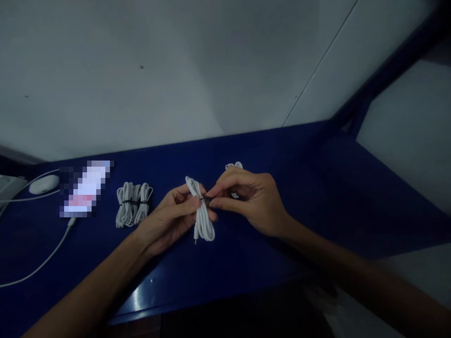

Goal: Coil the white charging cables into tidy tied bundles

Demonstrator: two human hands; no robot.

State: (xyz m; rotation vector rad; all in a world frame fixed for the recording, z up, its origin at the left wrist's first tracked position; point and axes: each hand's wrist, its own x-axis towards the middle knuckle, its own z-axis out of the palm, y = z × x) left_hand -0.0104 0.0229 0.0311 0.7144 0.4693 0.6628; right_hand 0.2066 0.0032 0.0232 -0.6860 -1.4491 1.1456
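Note:
My left hand (172,217) is closed around a coiled white cable (202,220), holding the bundle upright above the blue tabletop (268,155). My right hand (248,197) pinches a thin dark tie at the middle of that bundle, fingertips touching the left hand's thumb. A small plug hangs from the bundle's lower end. To the left lie two bundled white cables (134,204), each bound with a dark tie. Behind my right hand another white cable (235,165) peeks out, mostly hidden.
A blurred-out flat object (84,188) lies at the left with a white cord (45,260) running from it toward the table's front edge. A white mouse (44,184) sits at the far left. A white wall stands behind the table.

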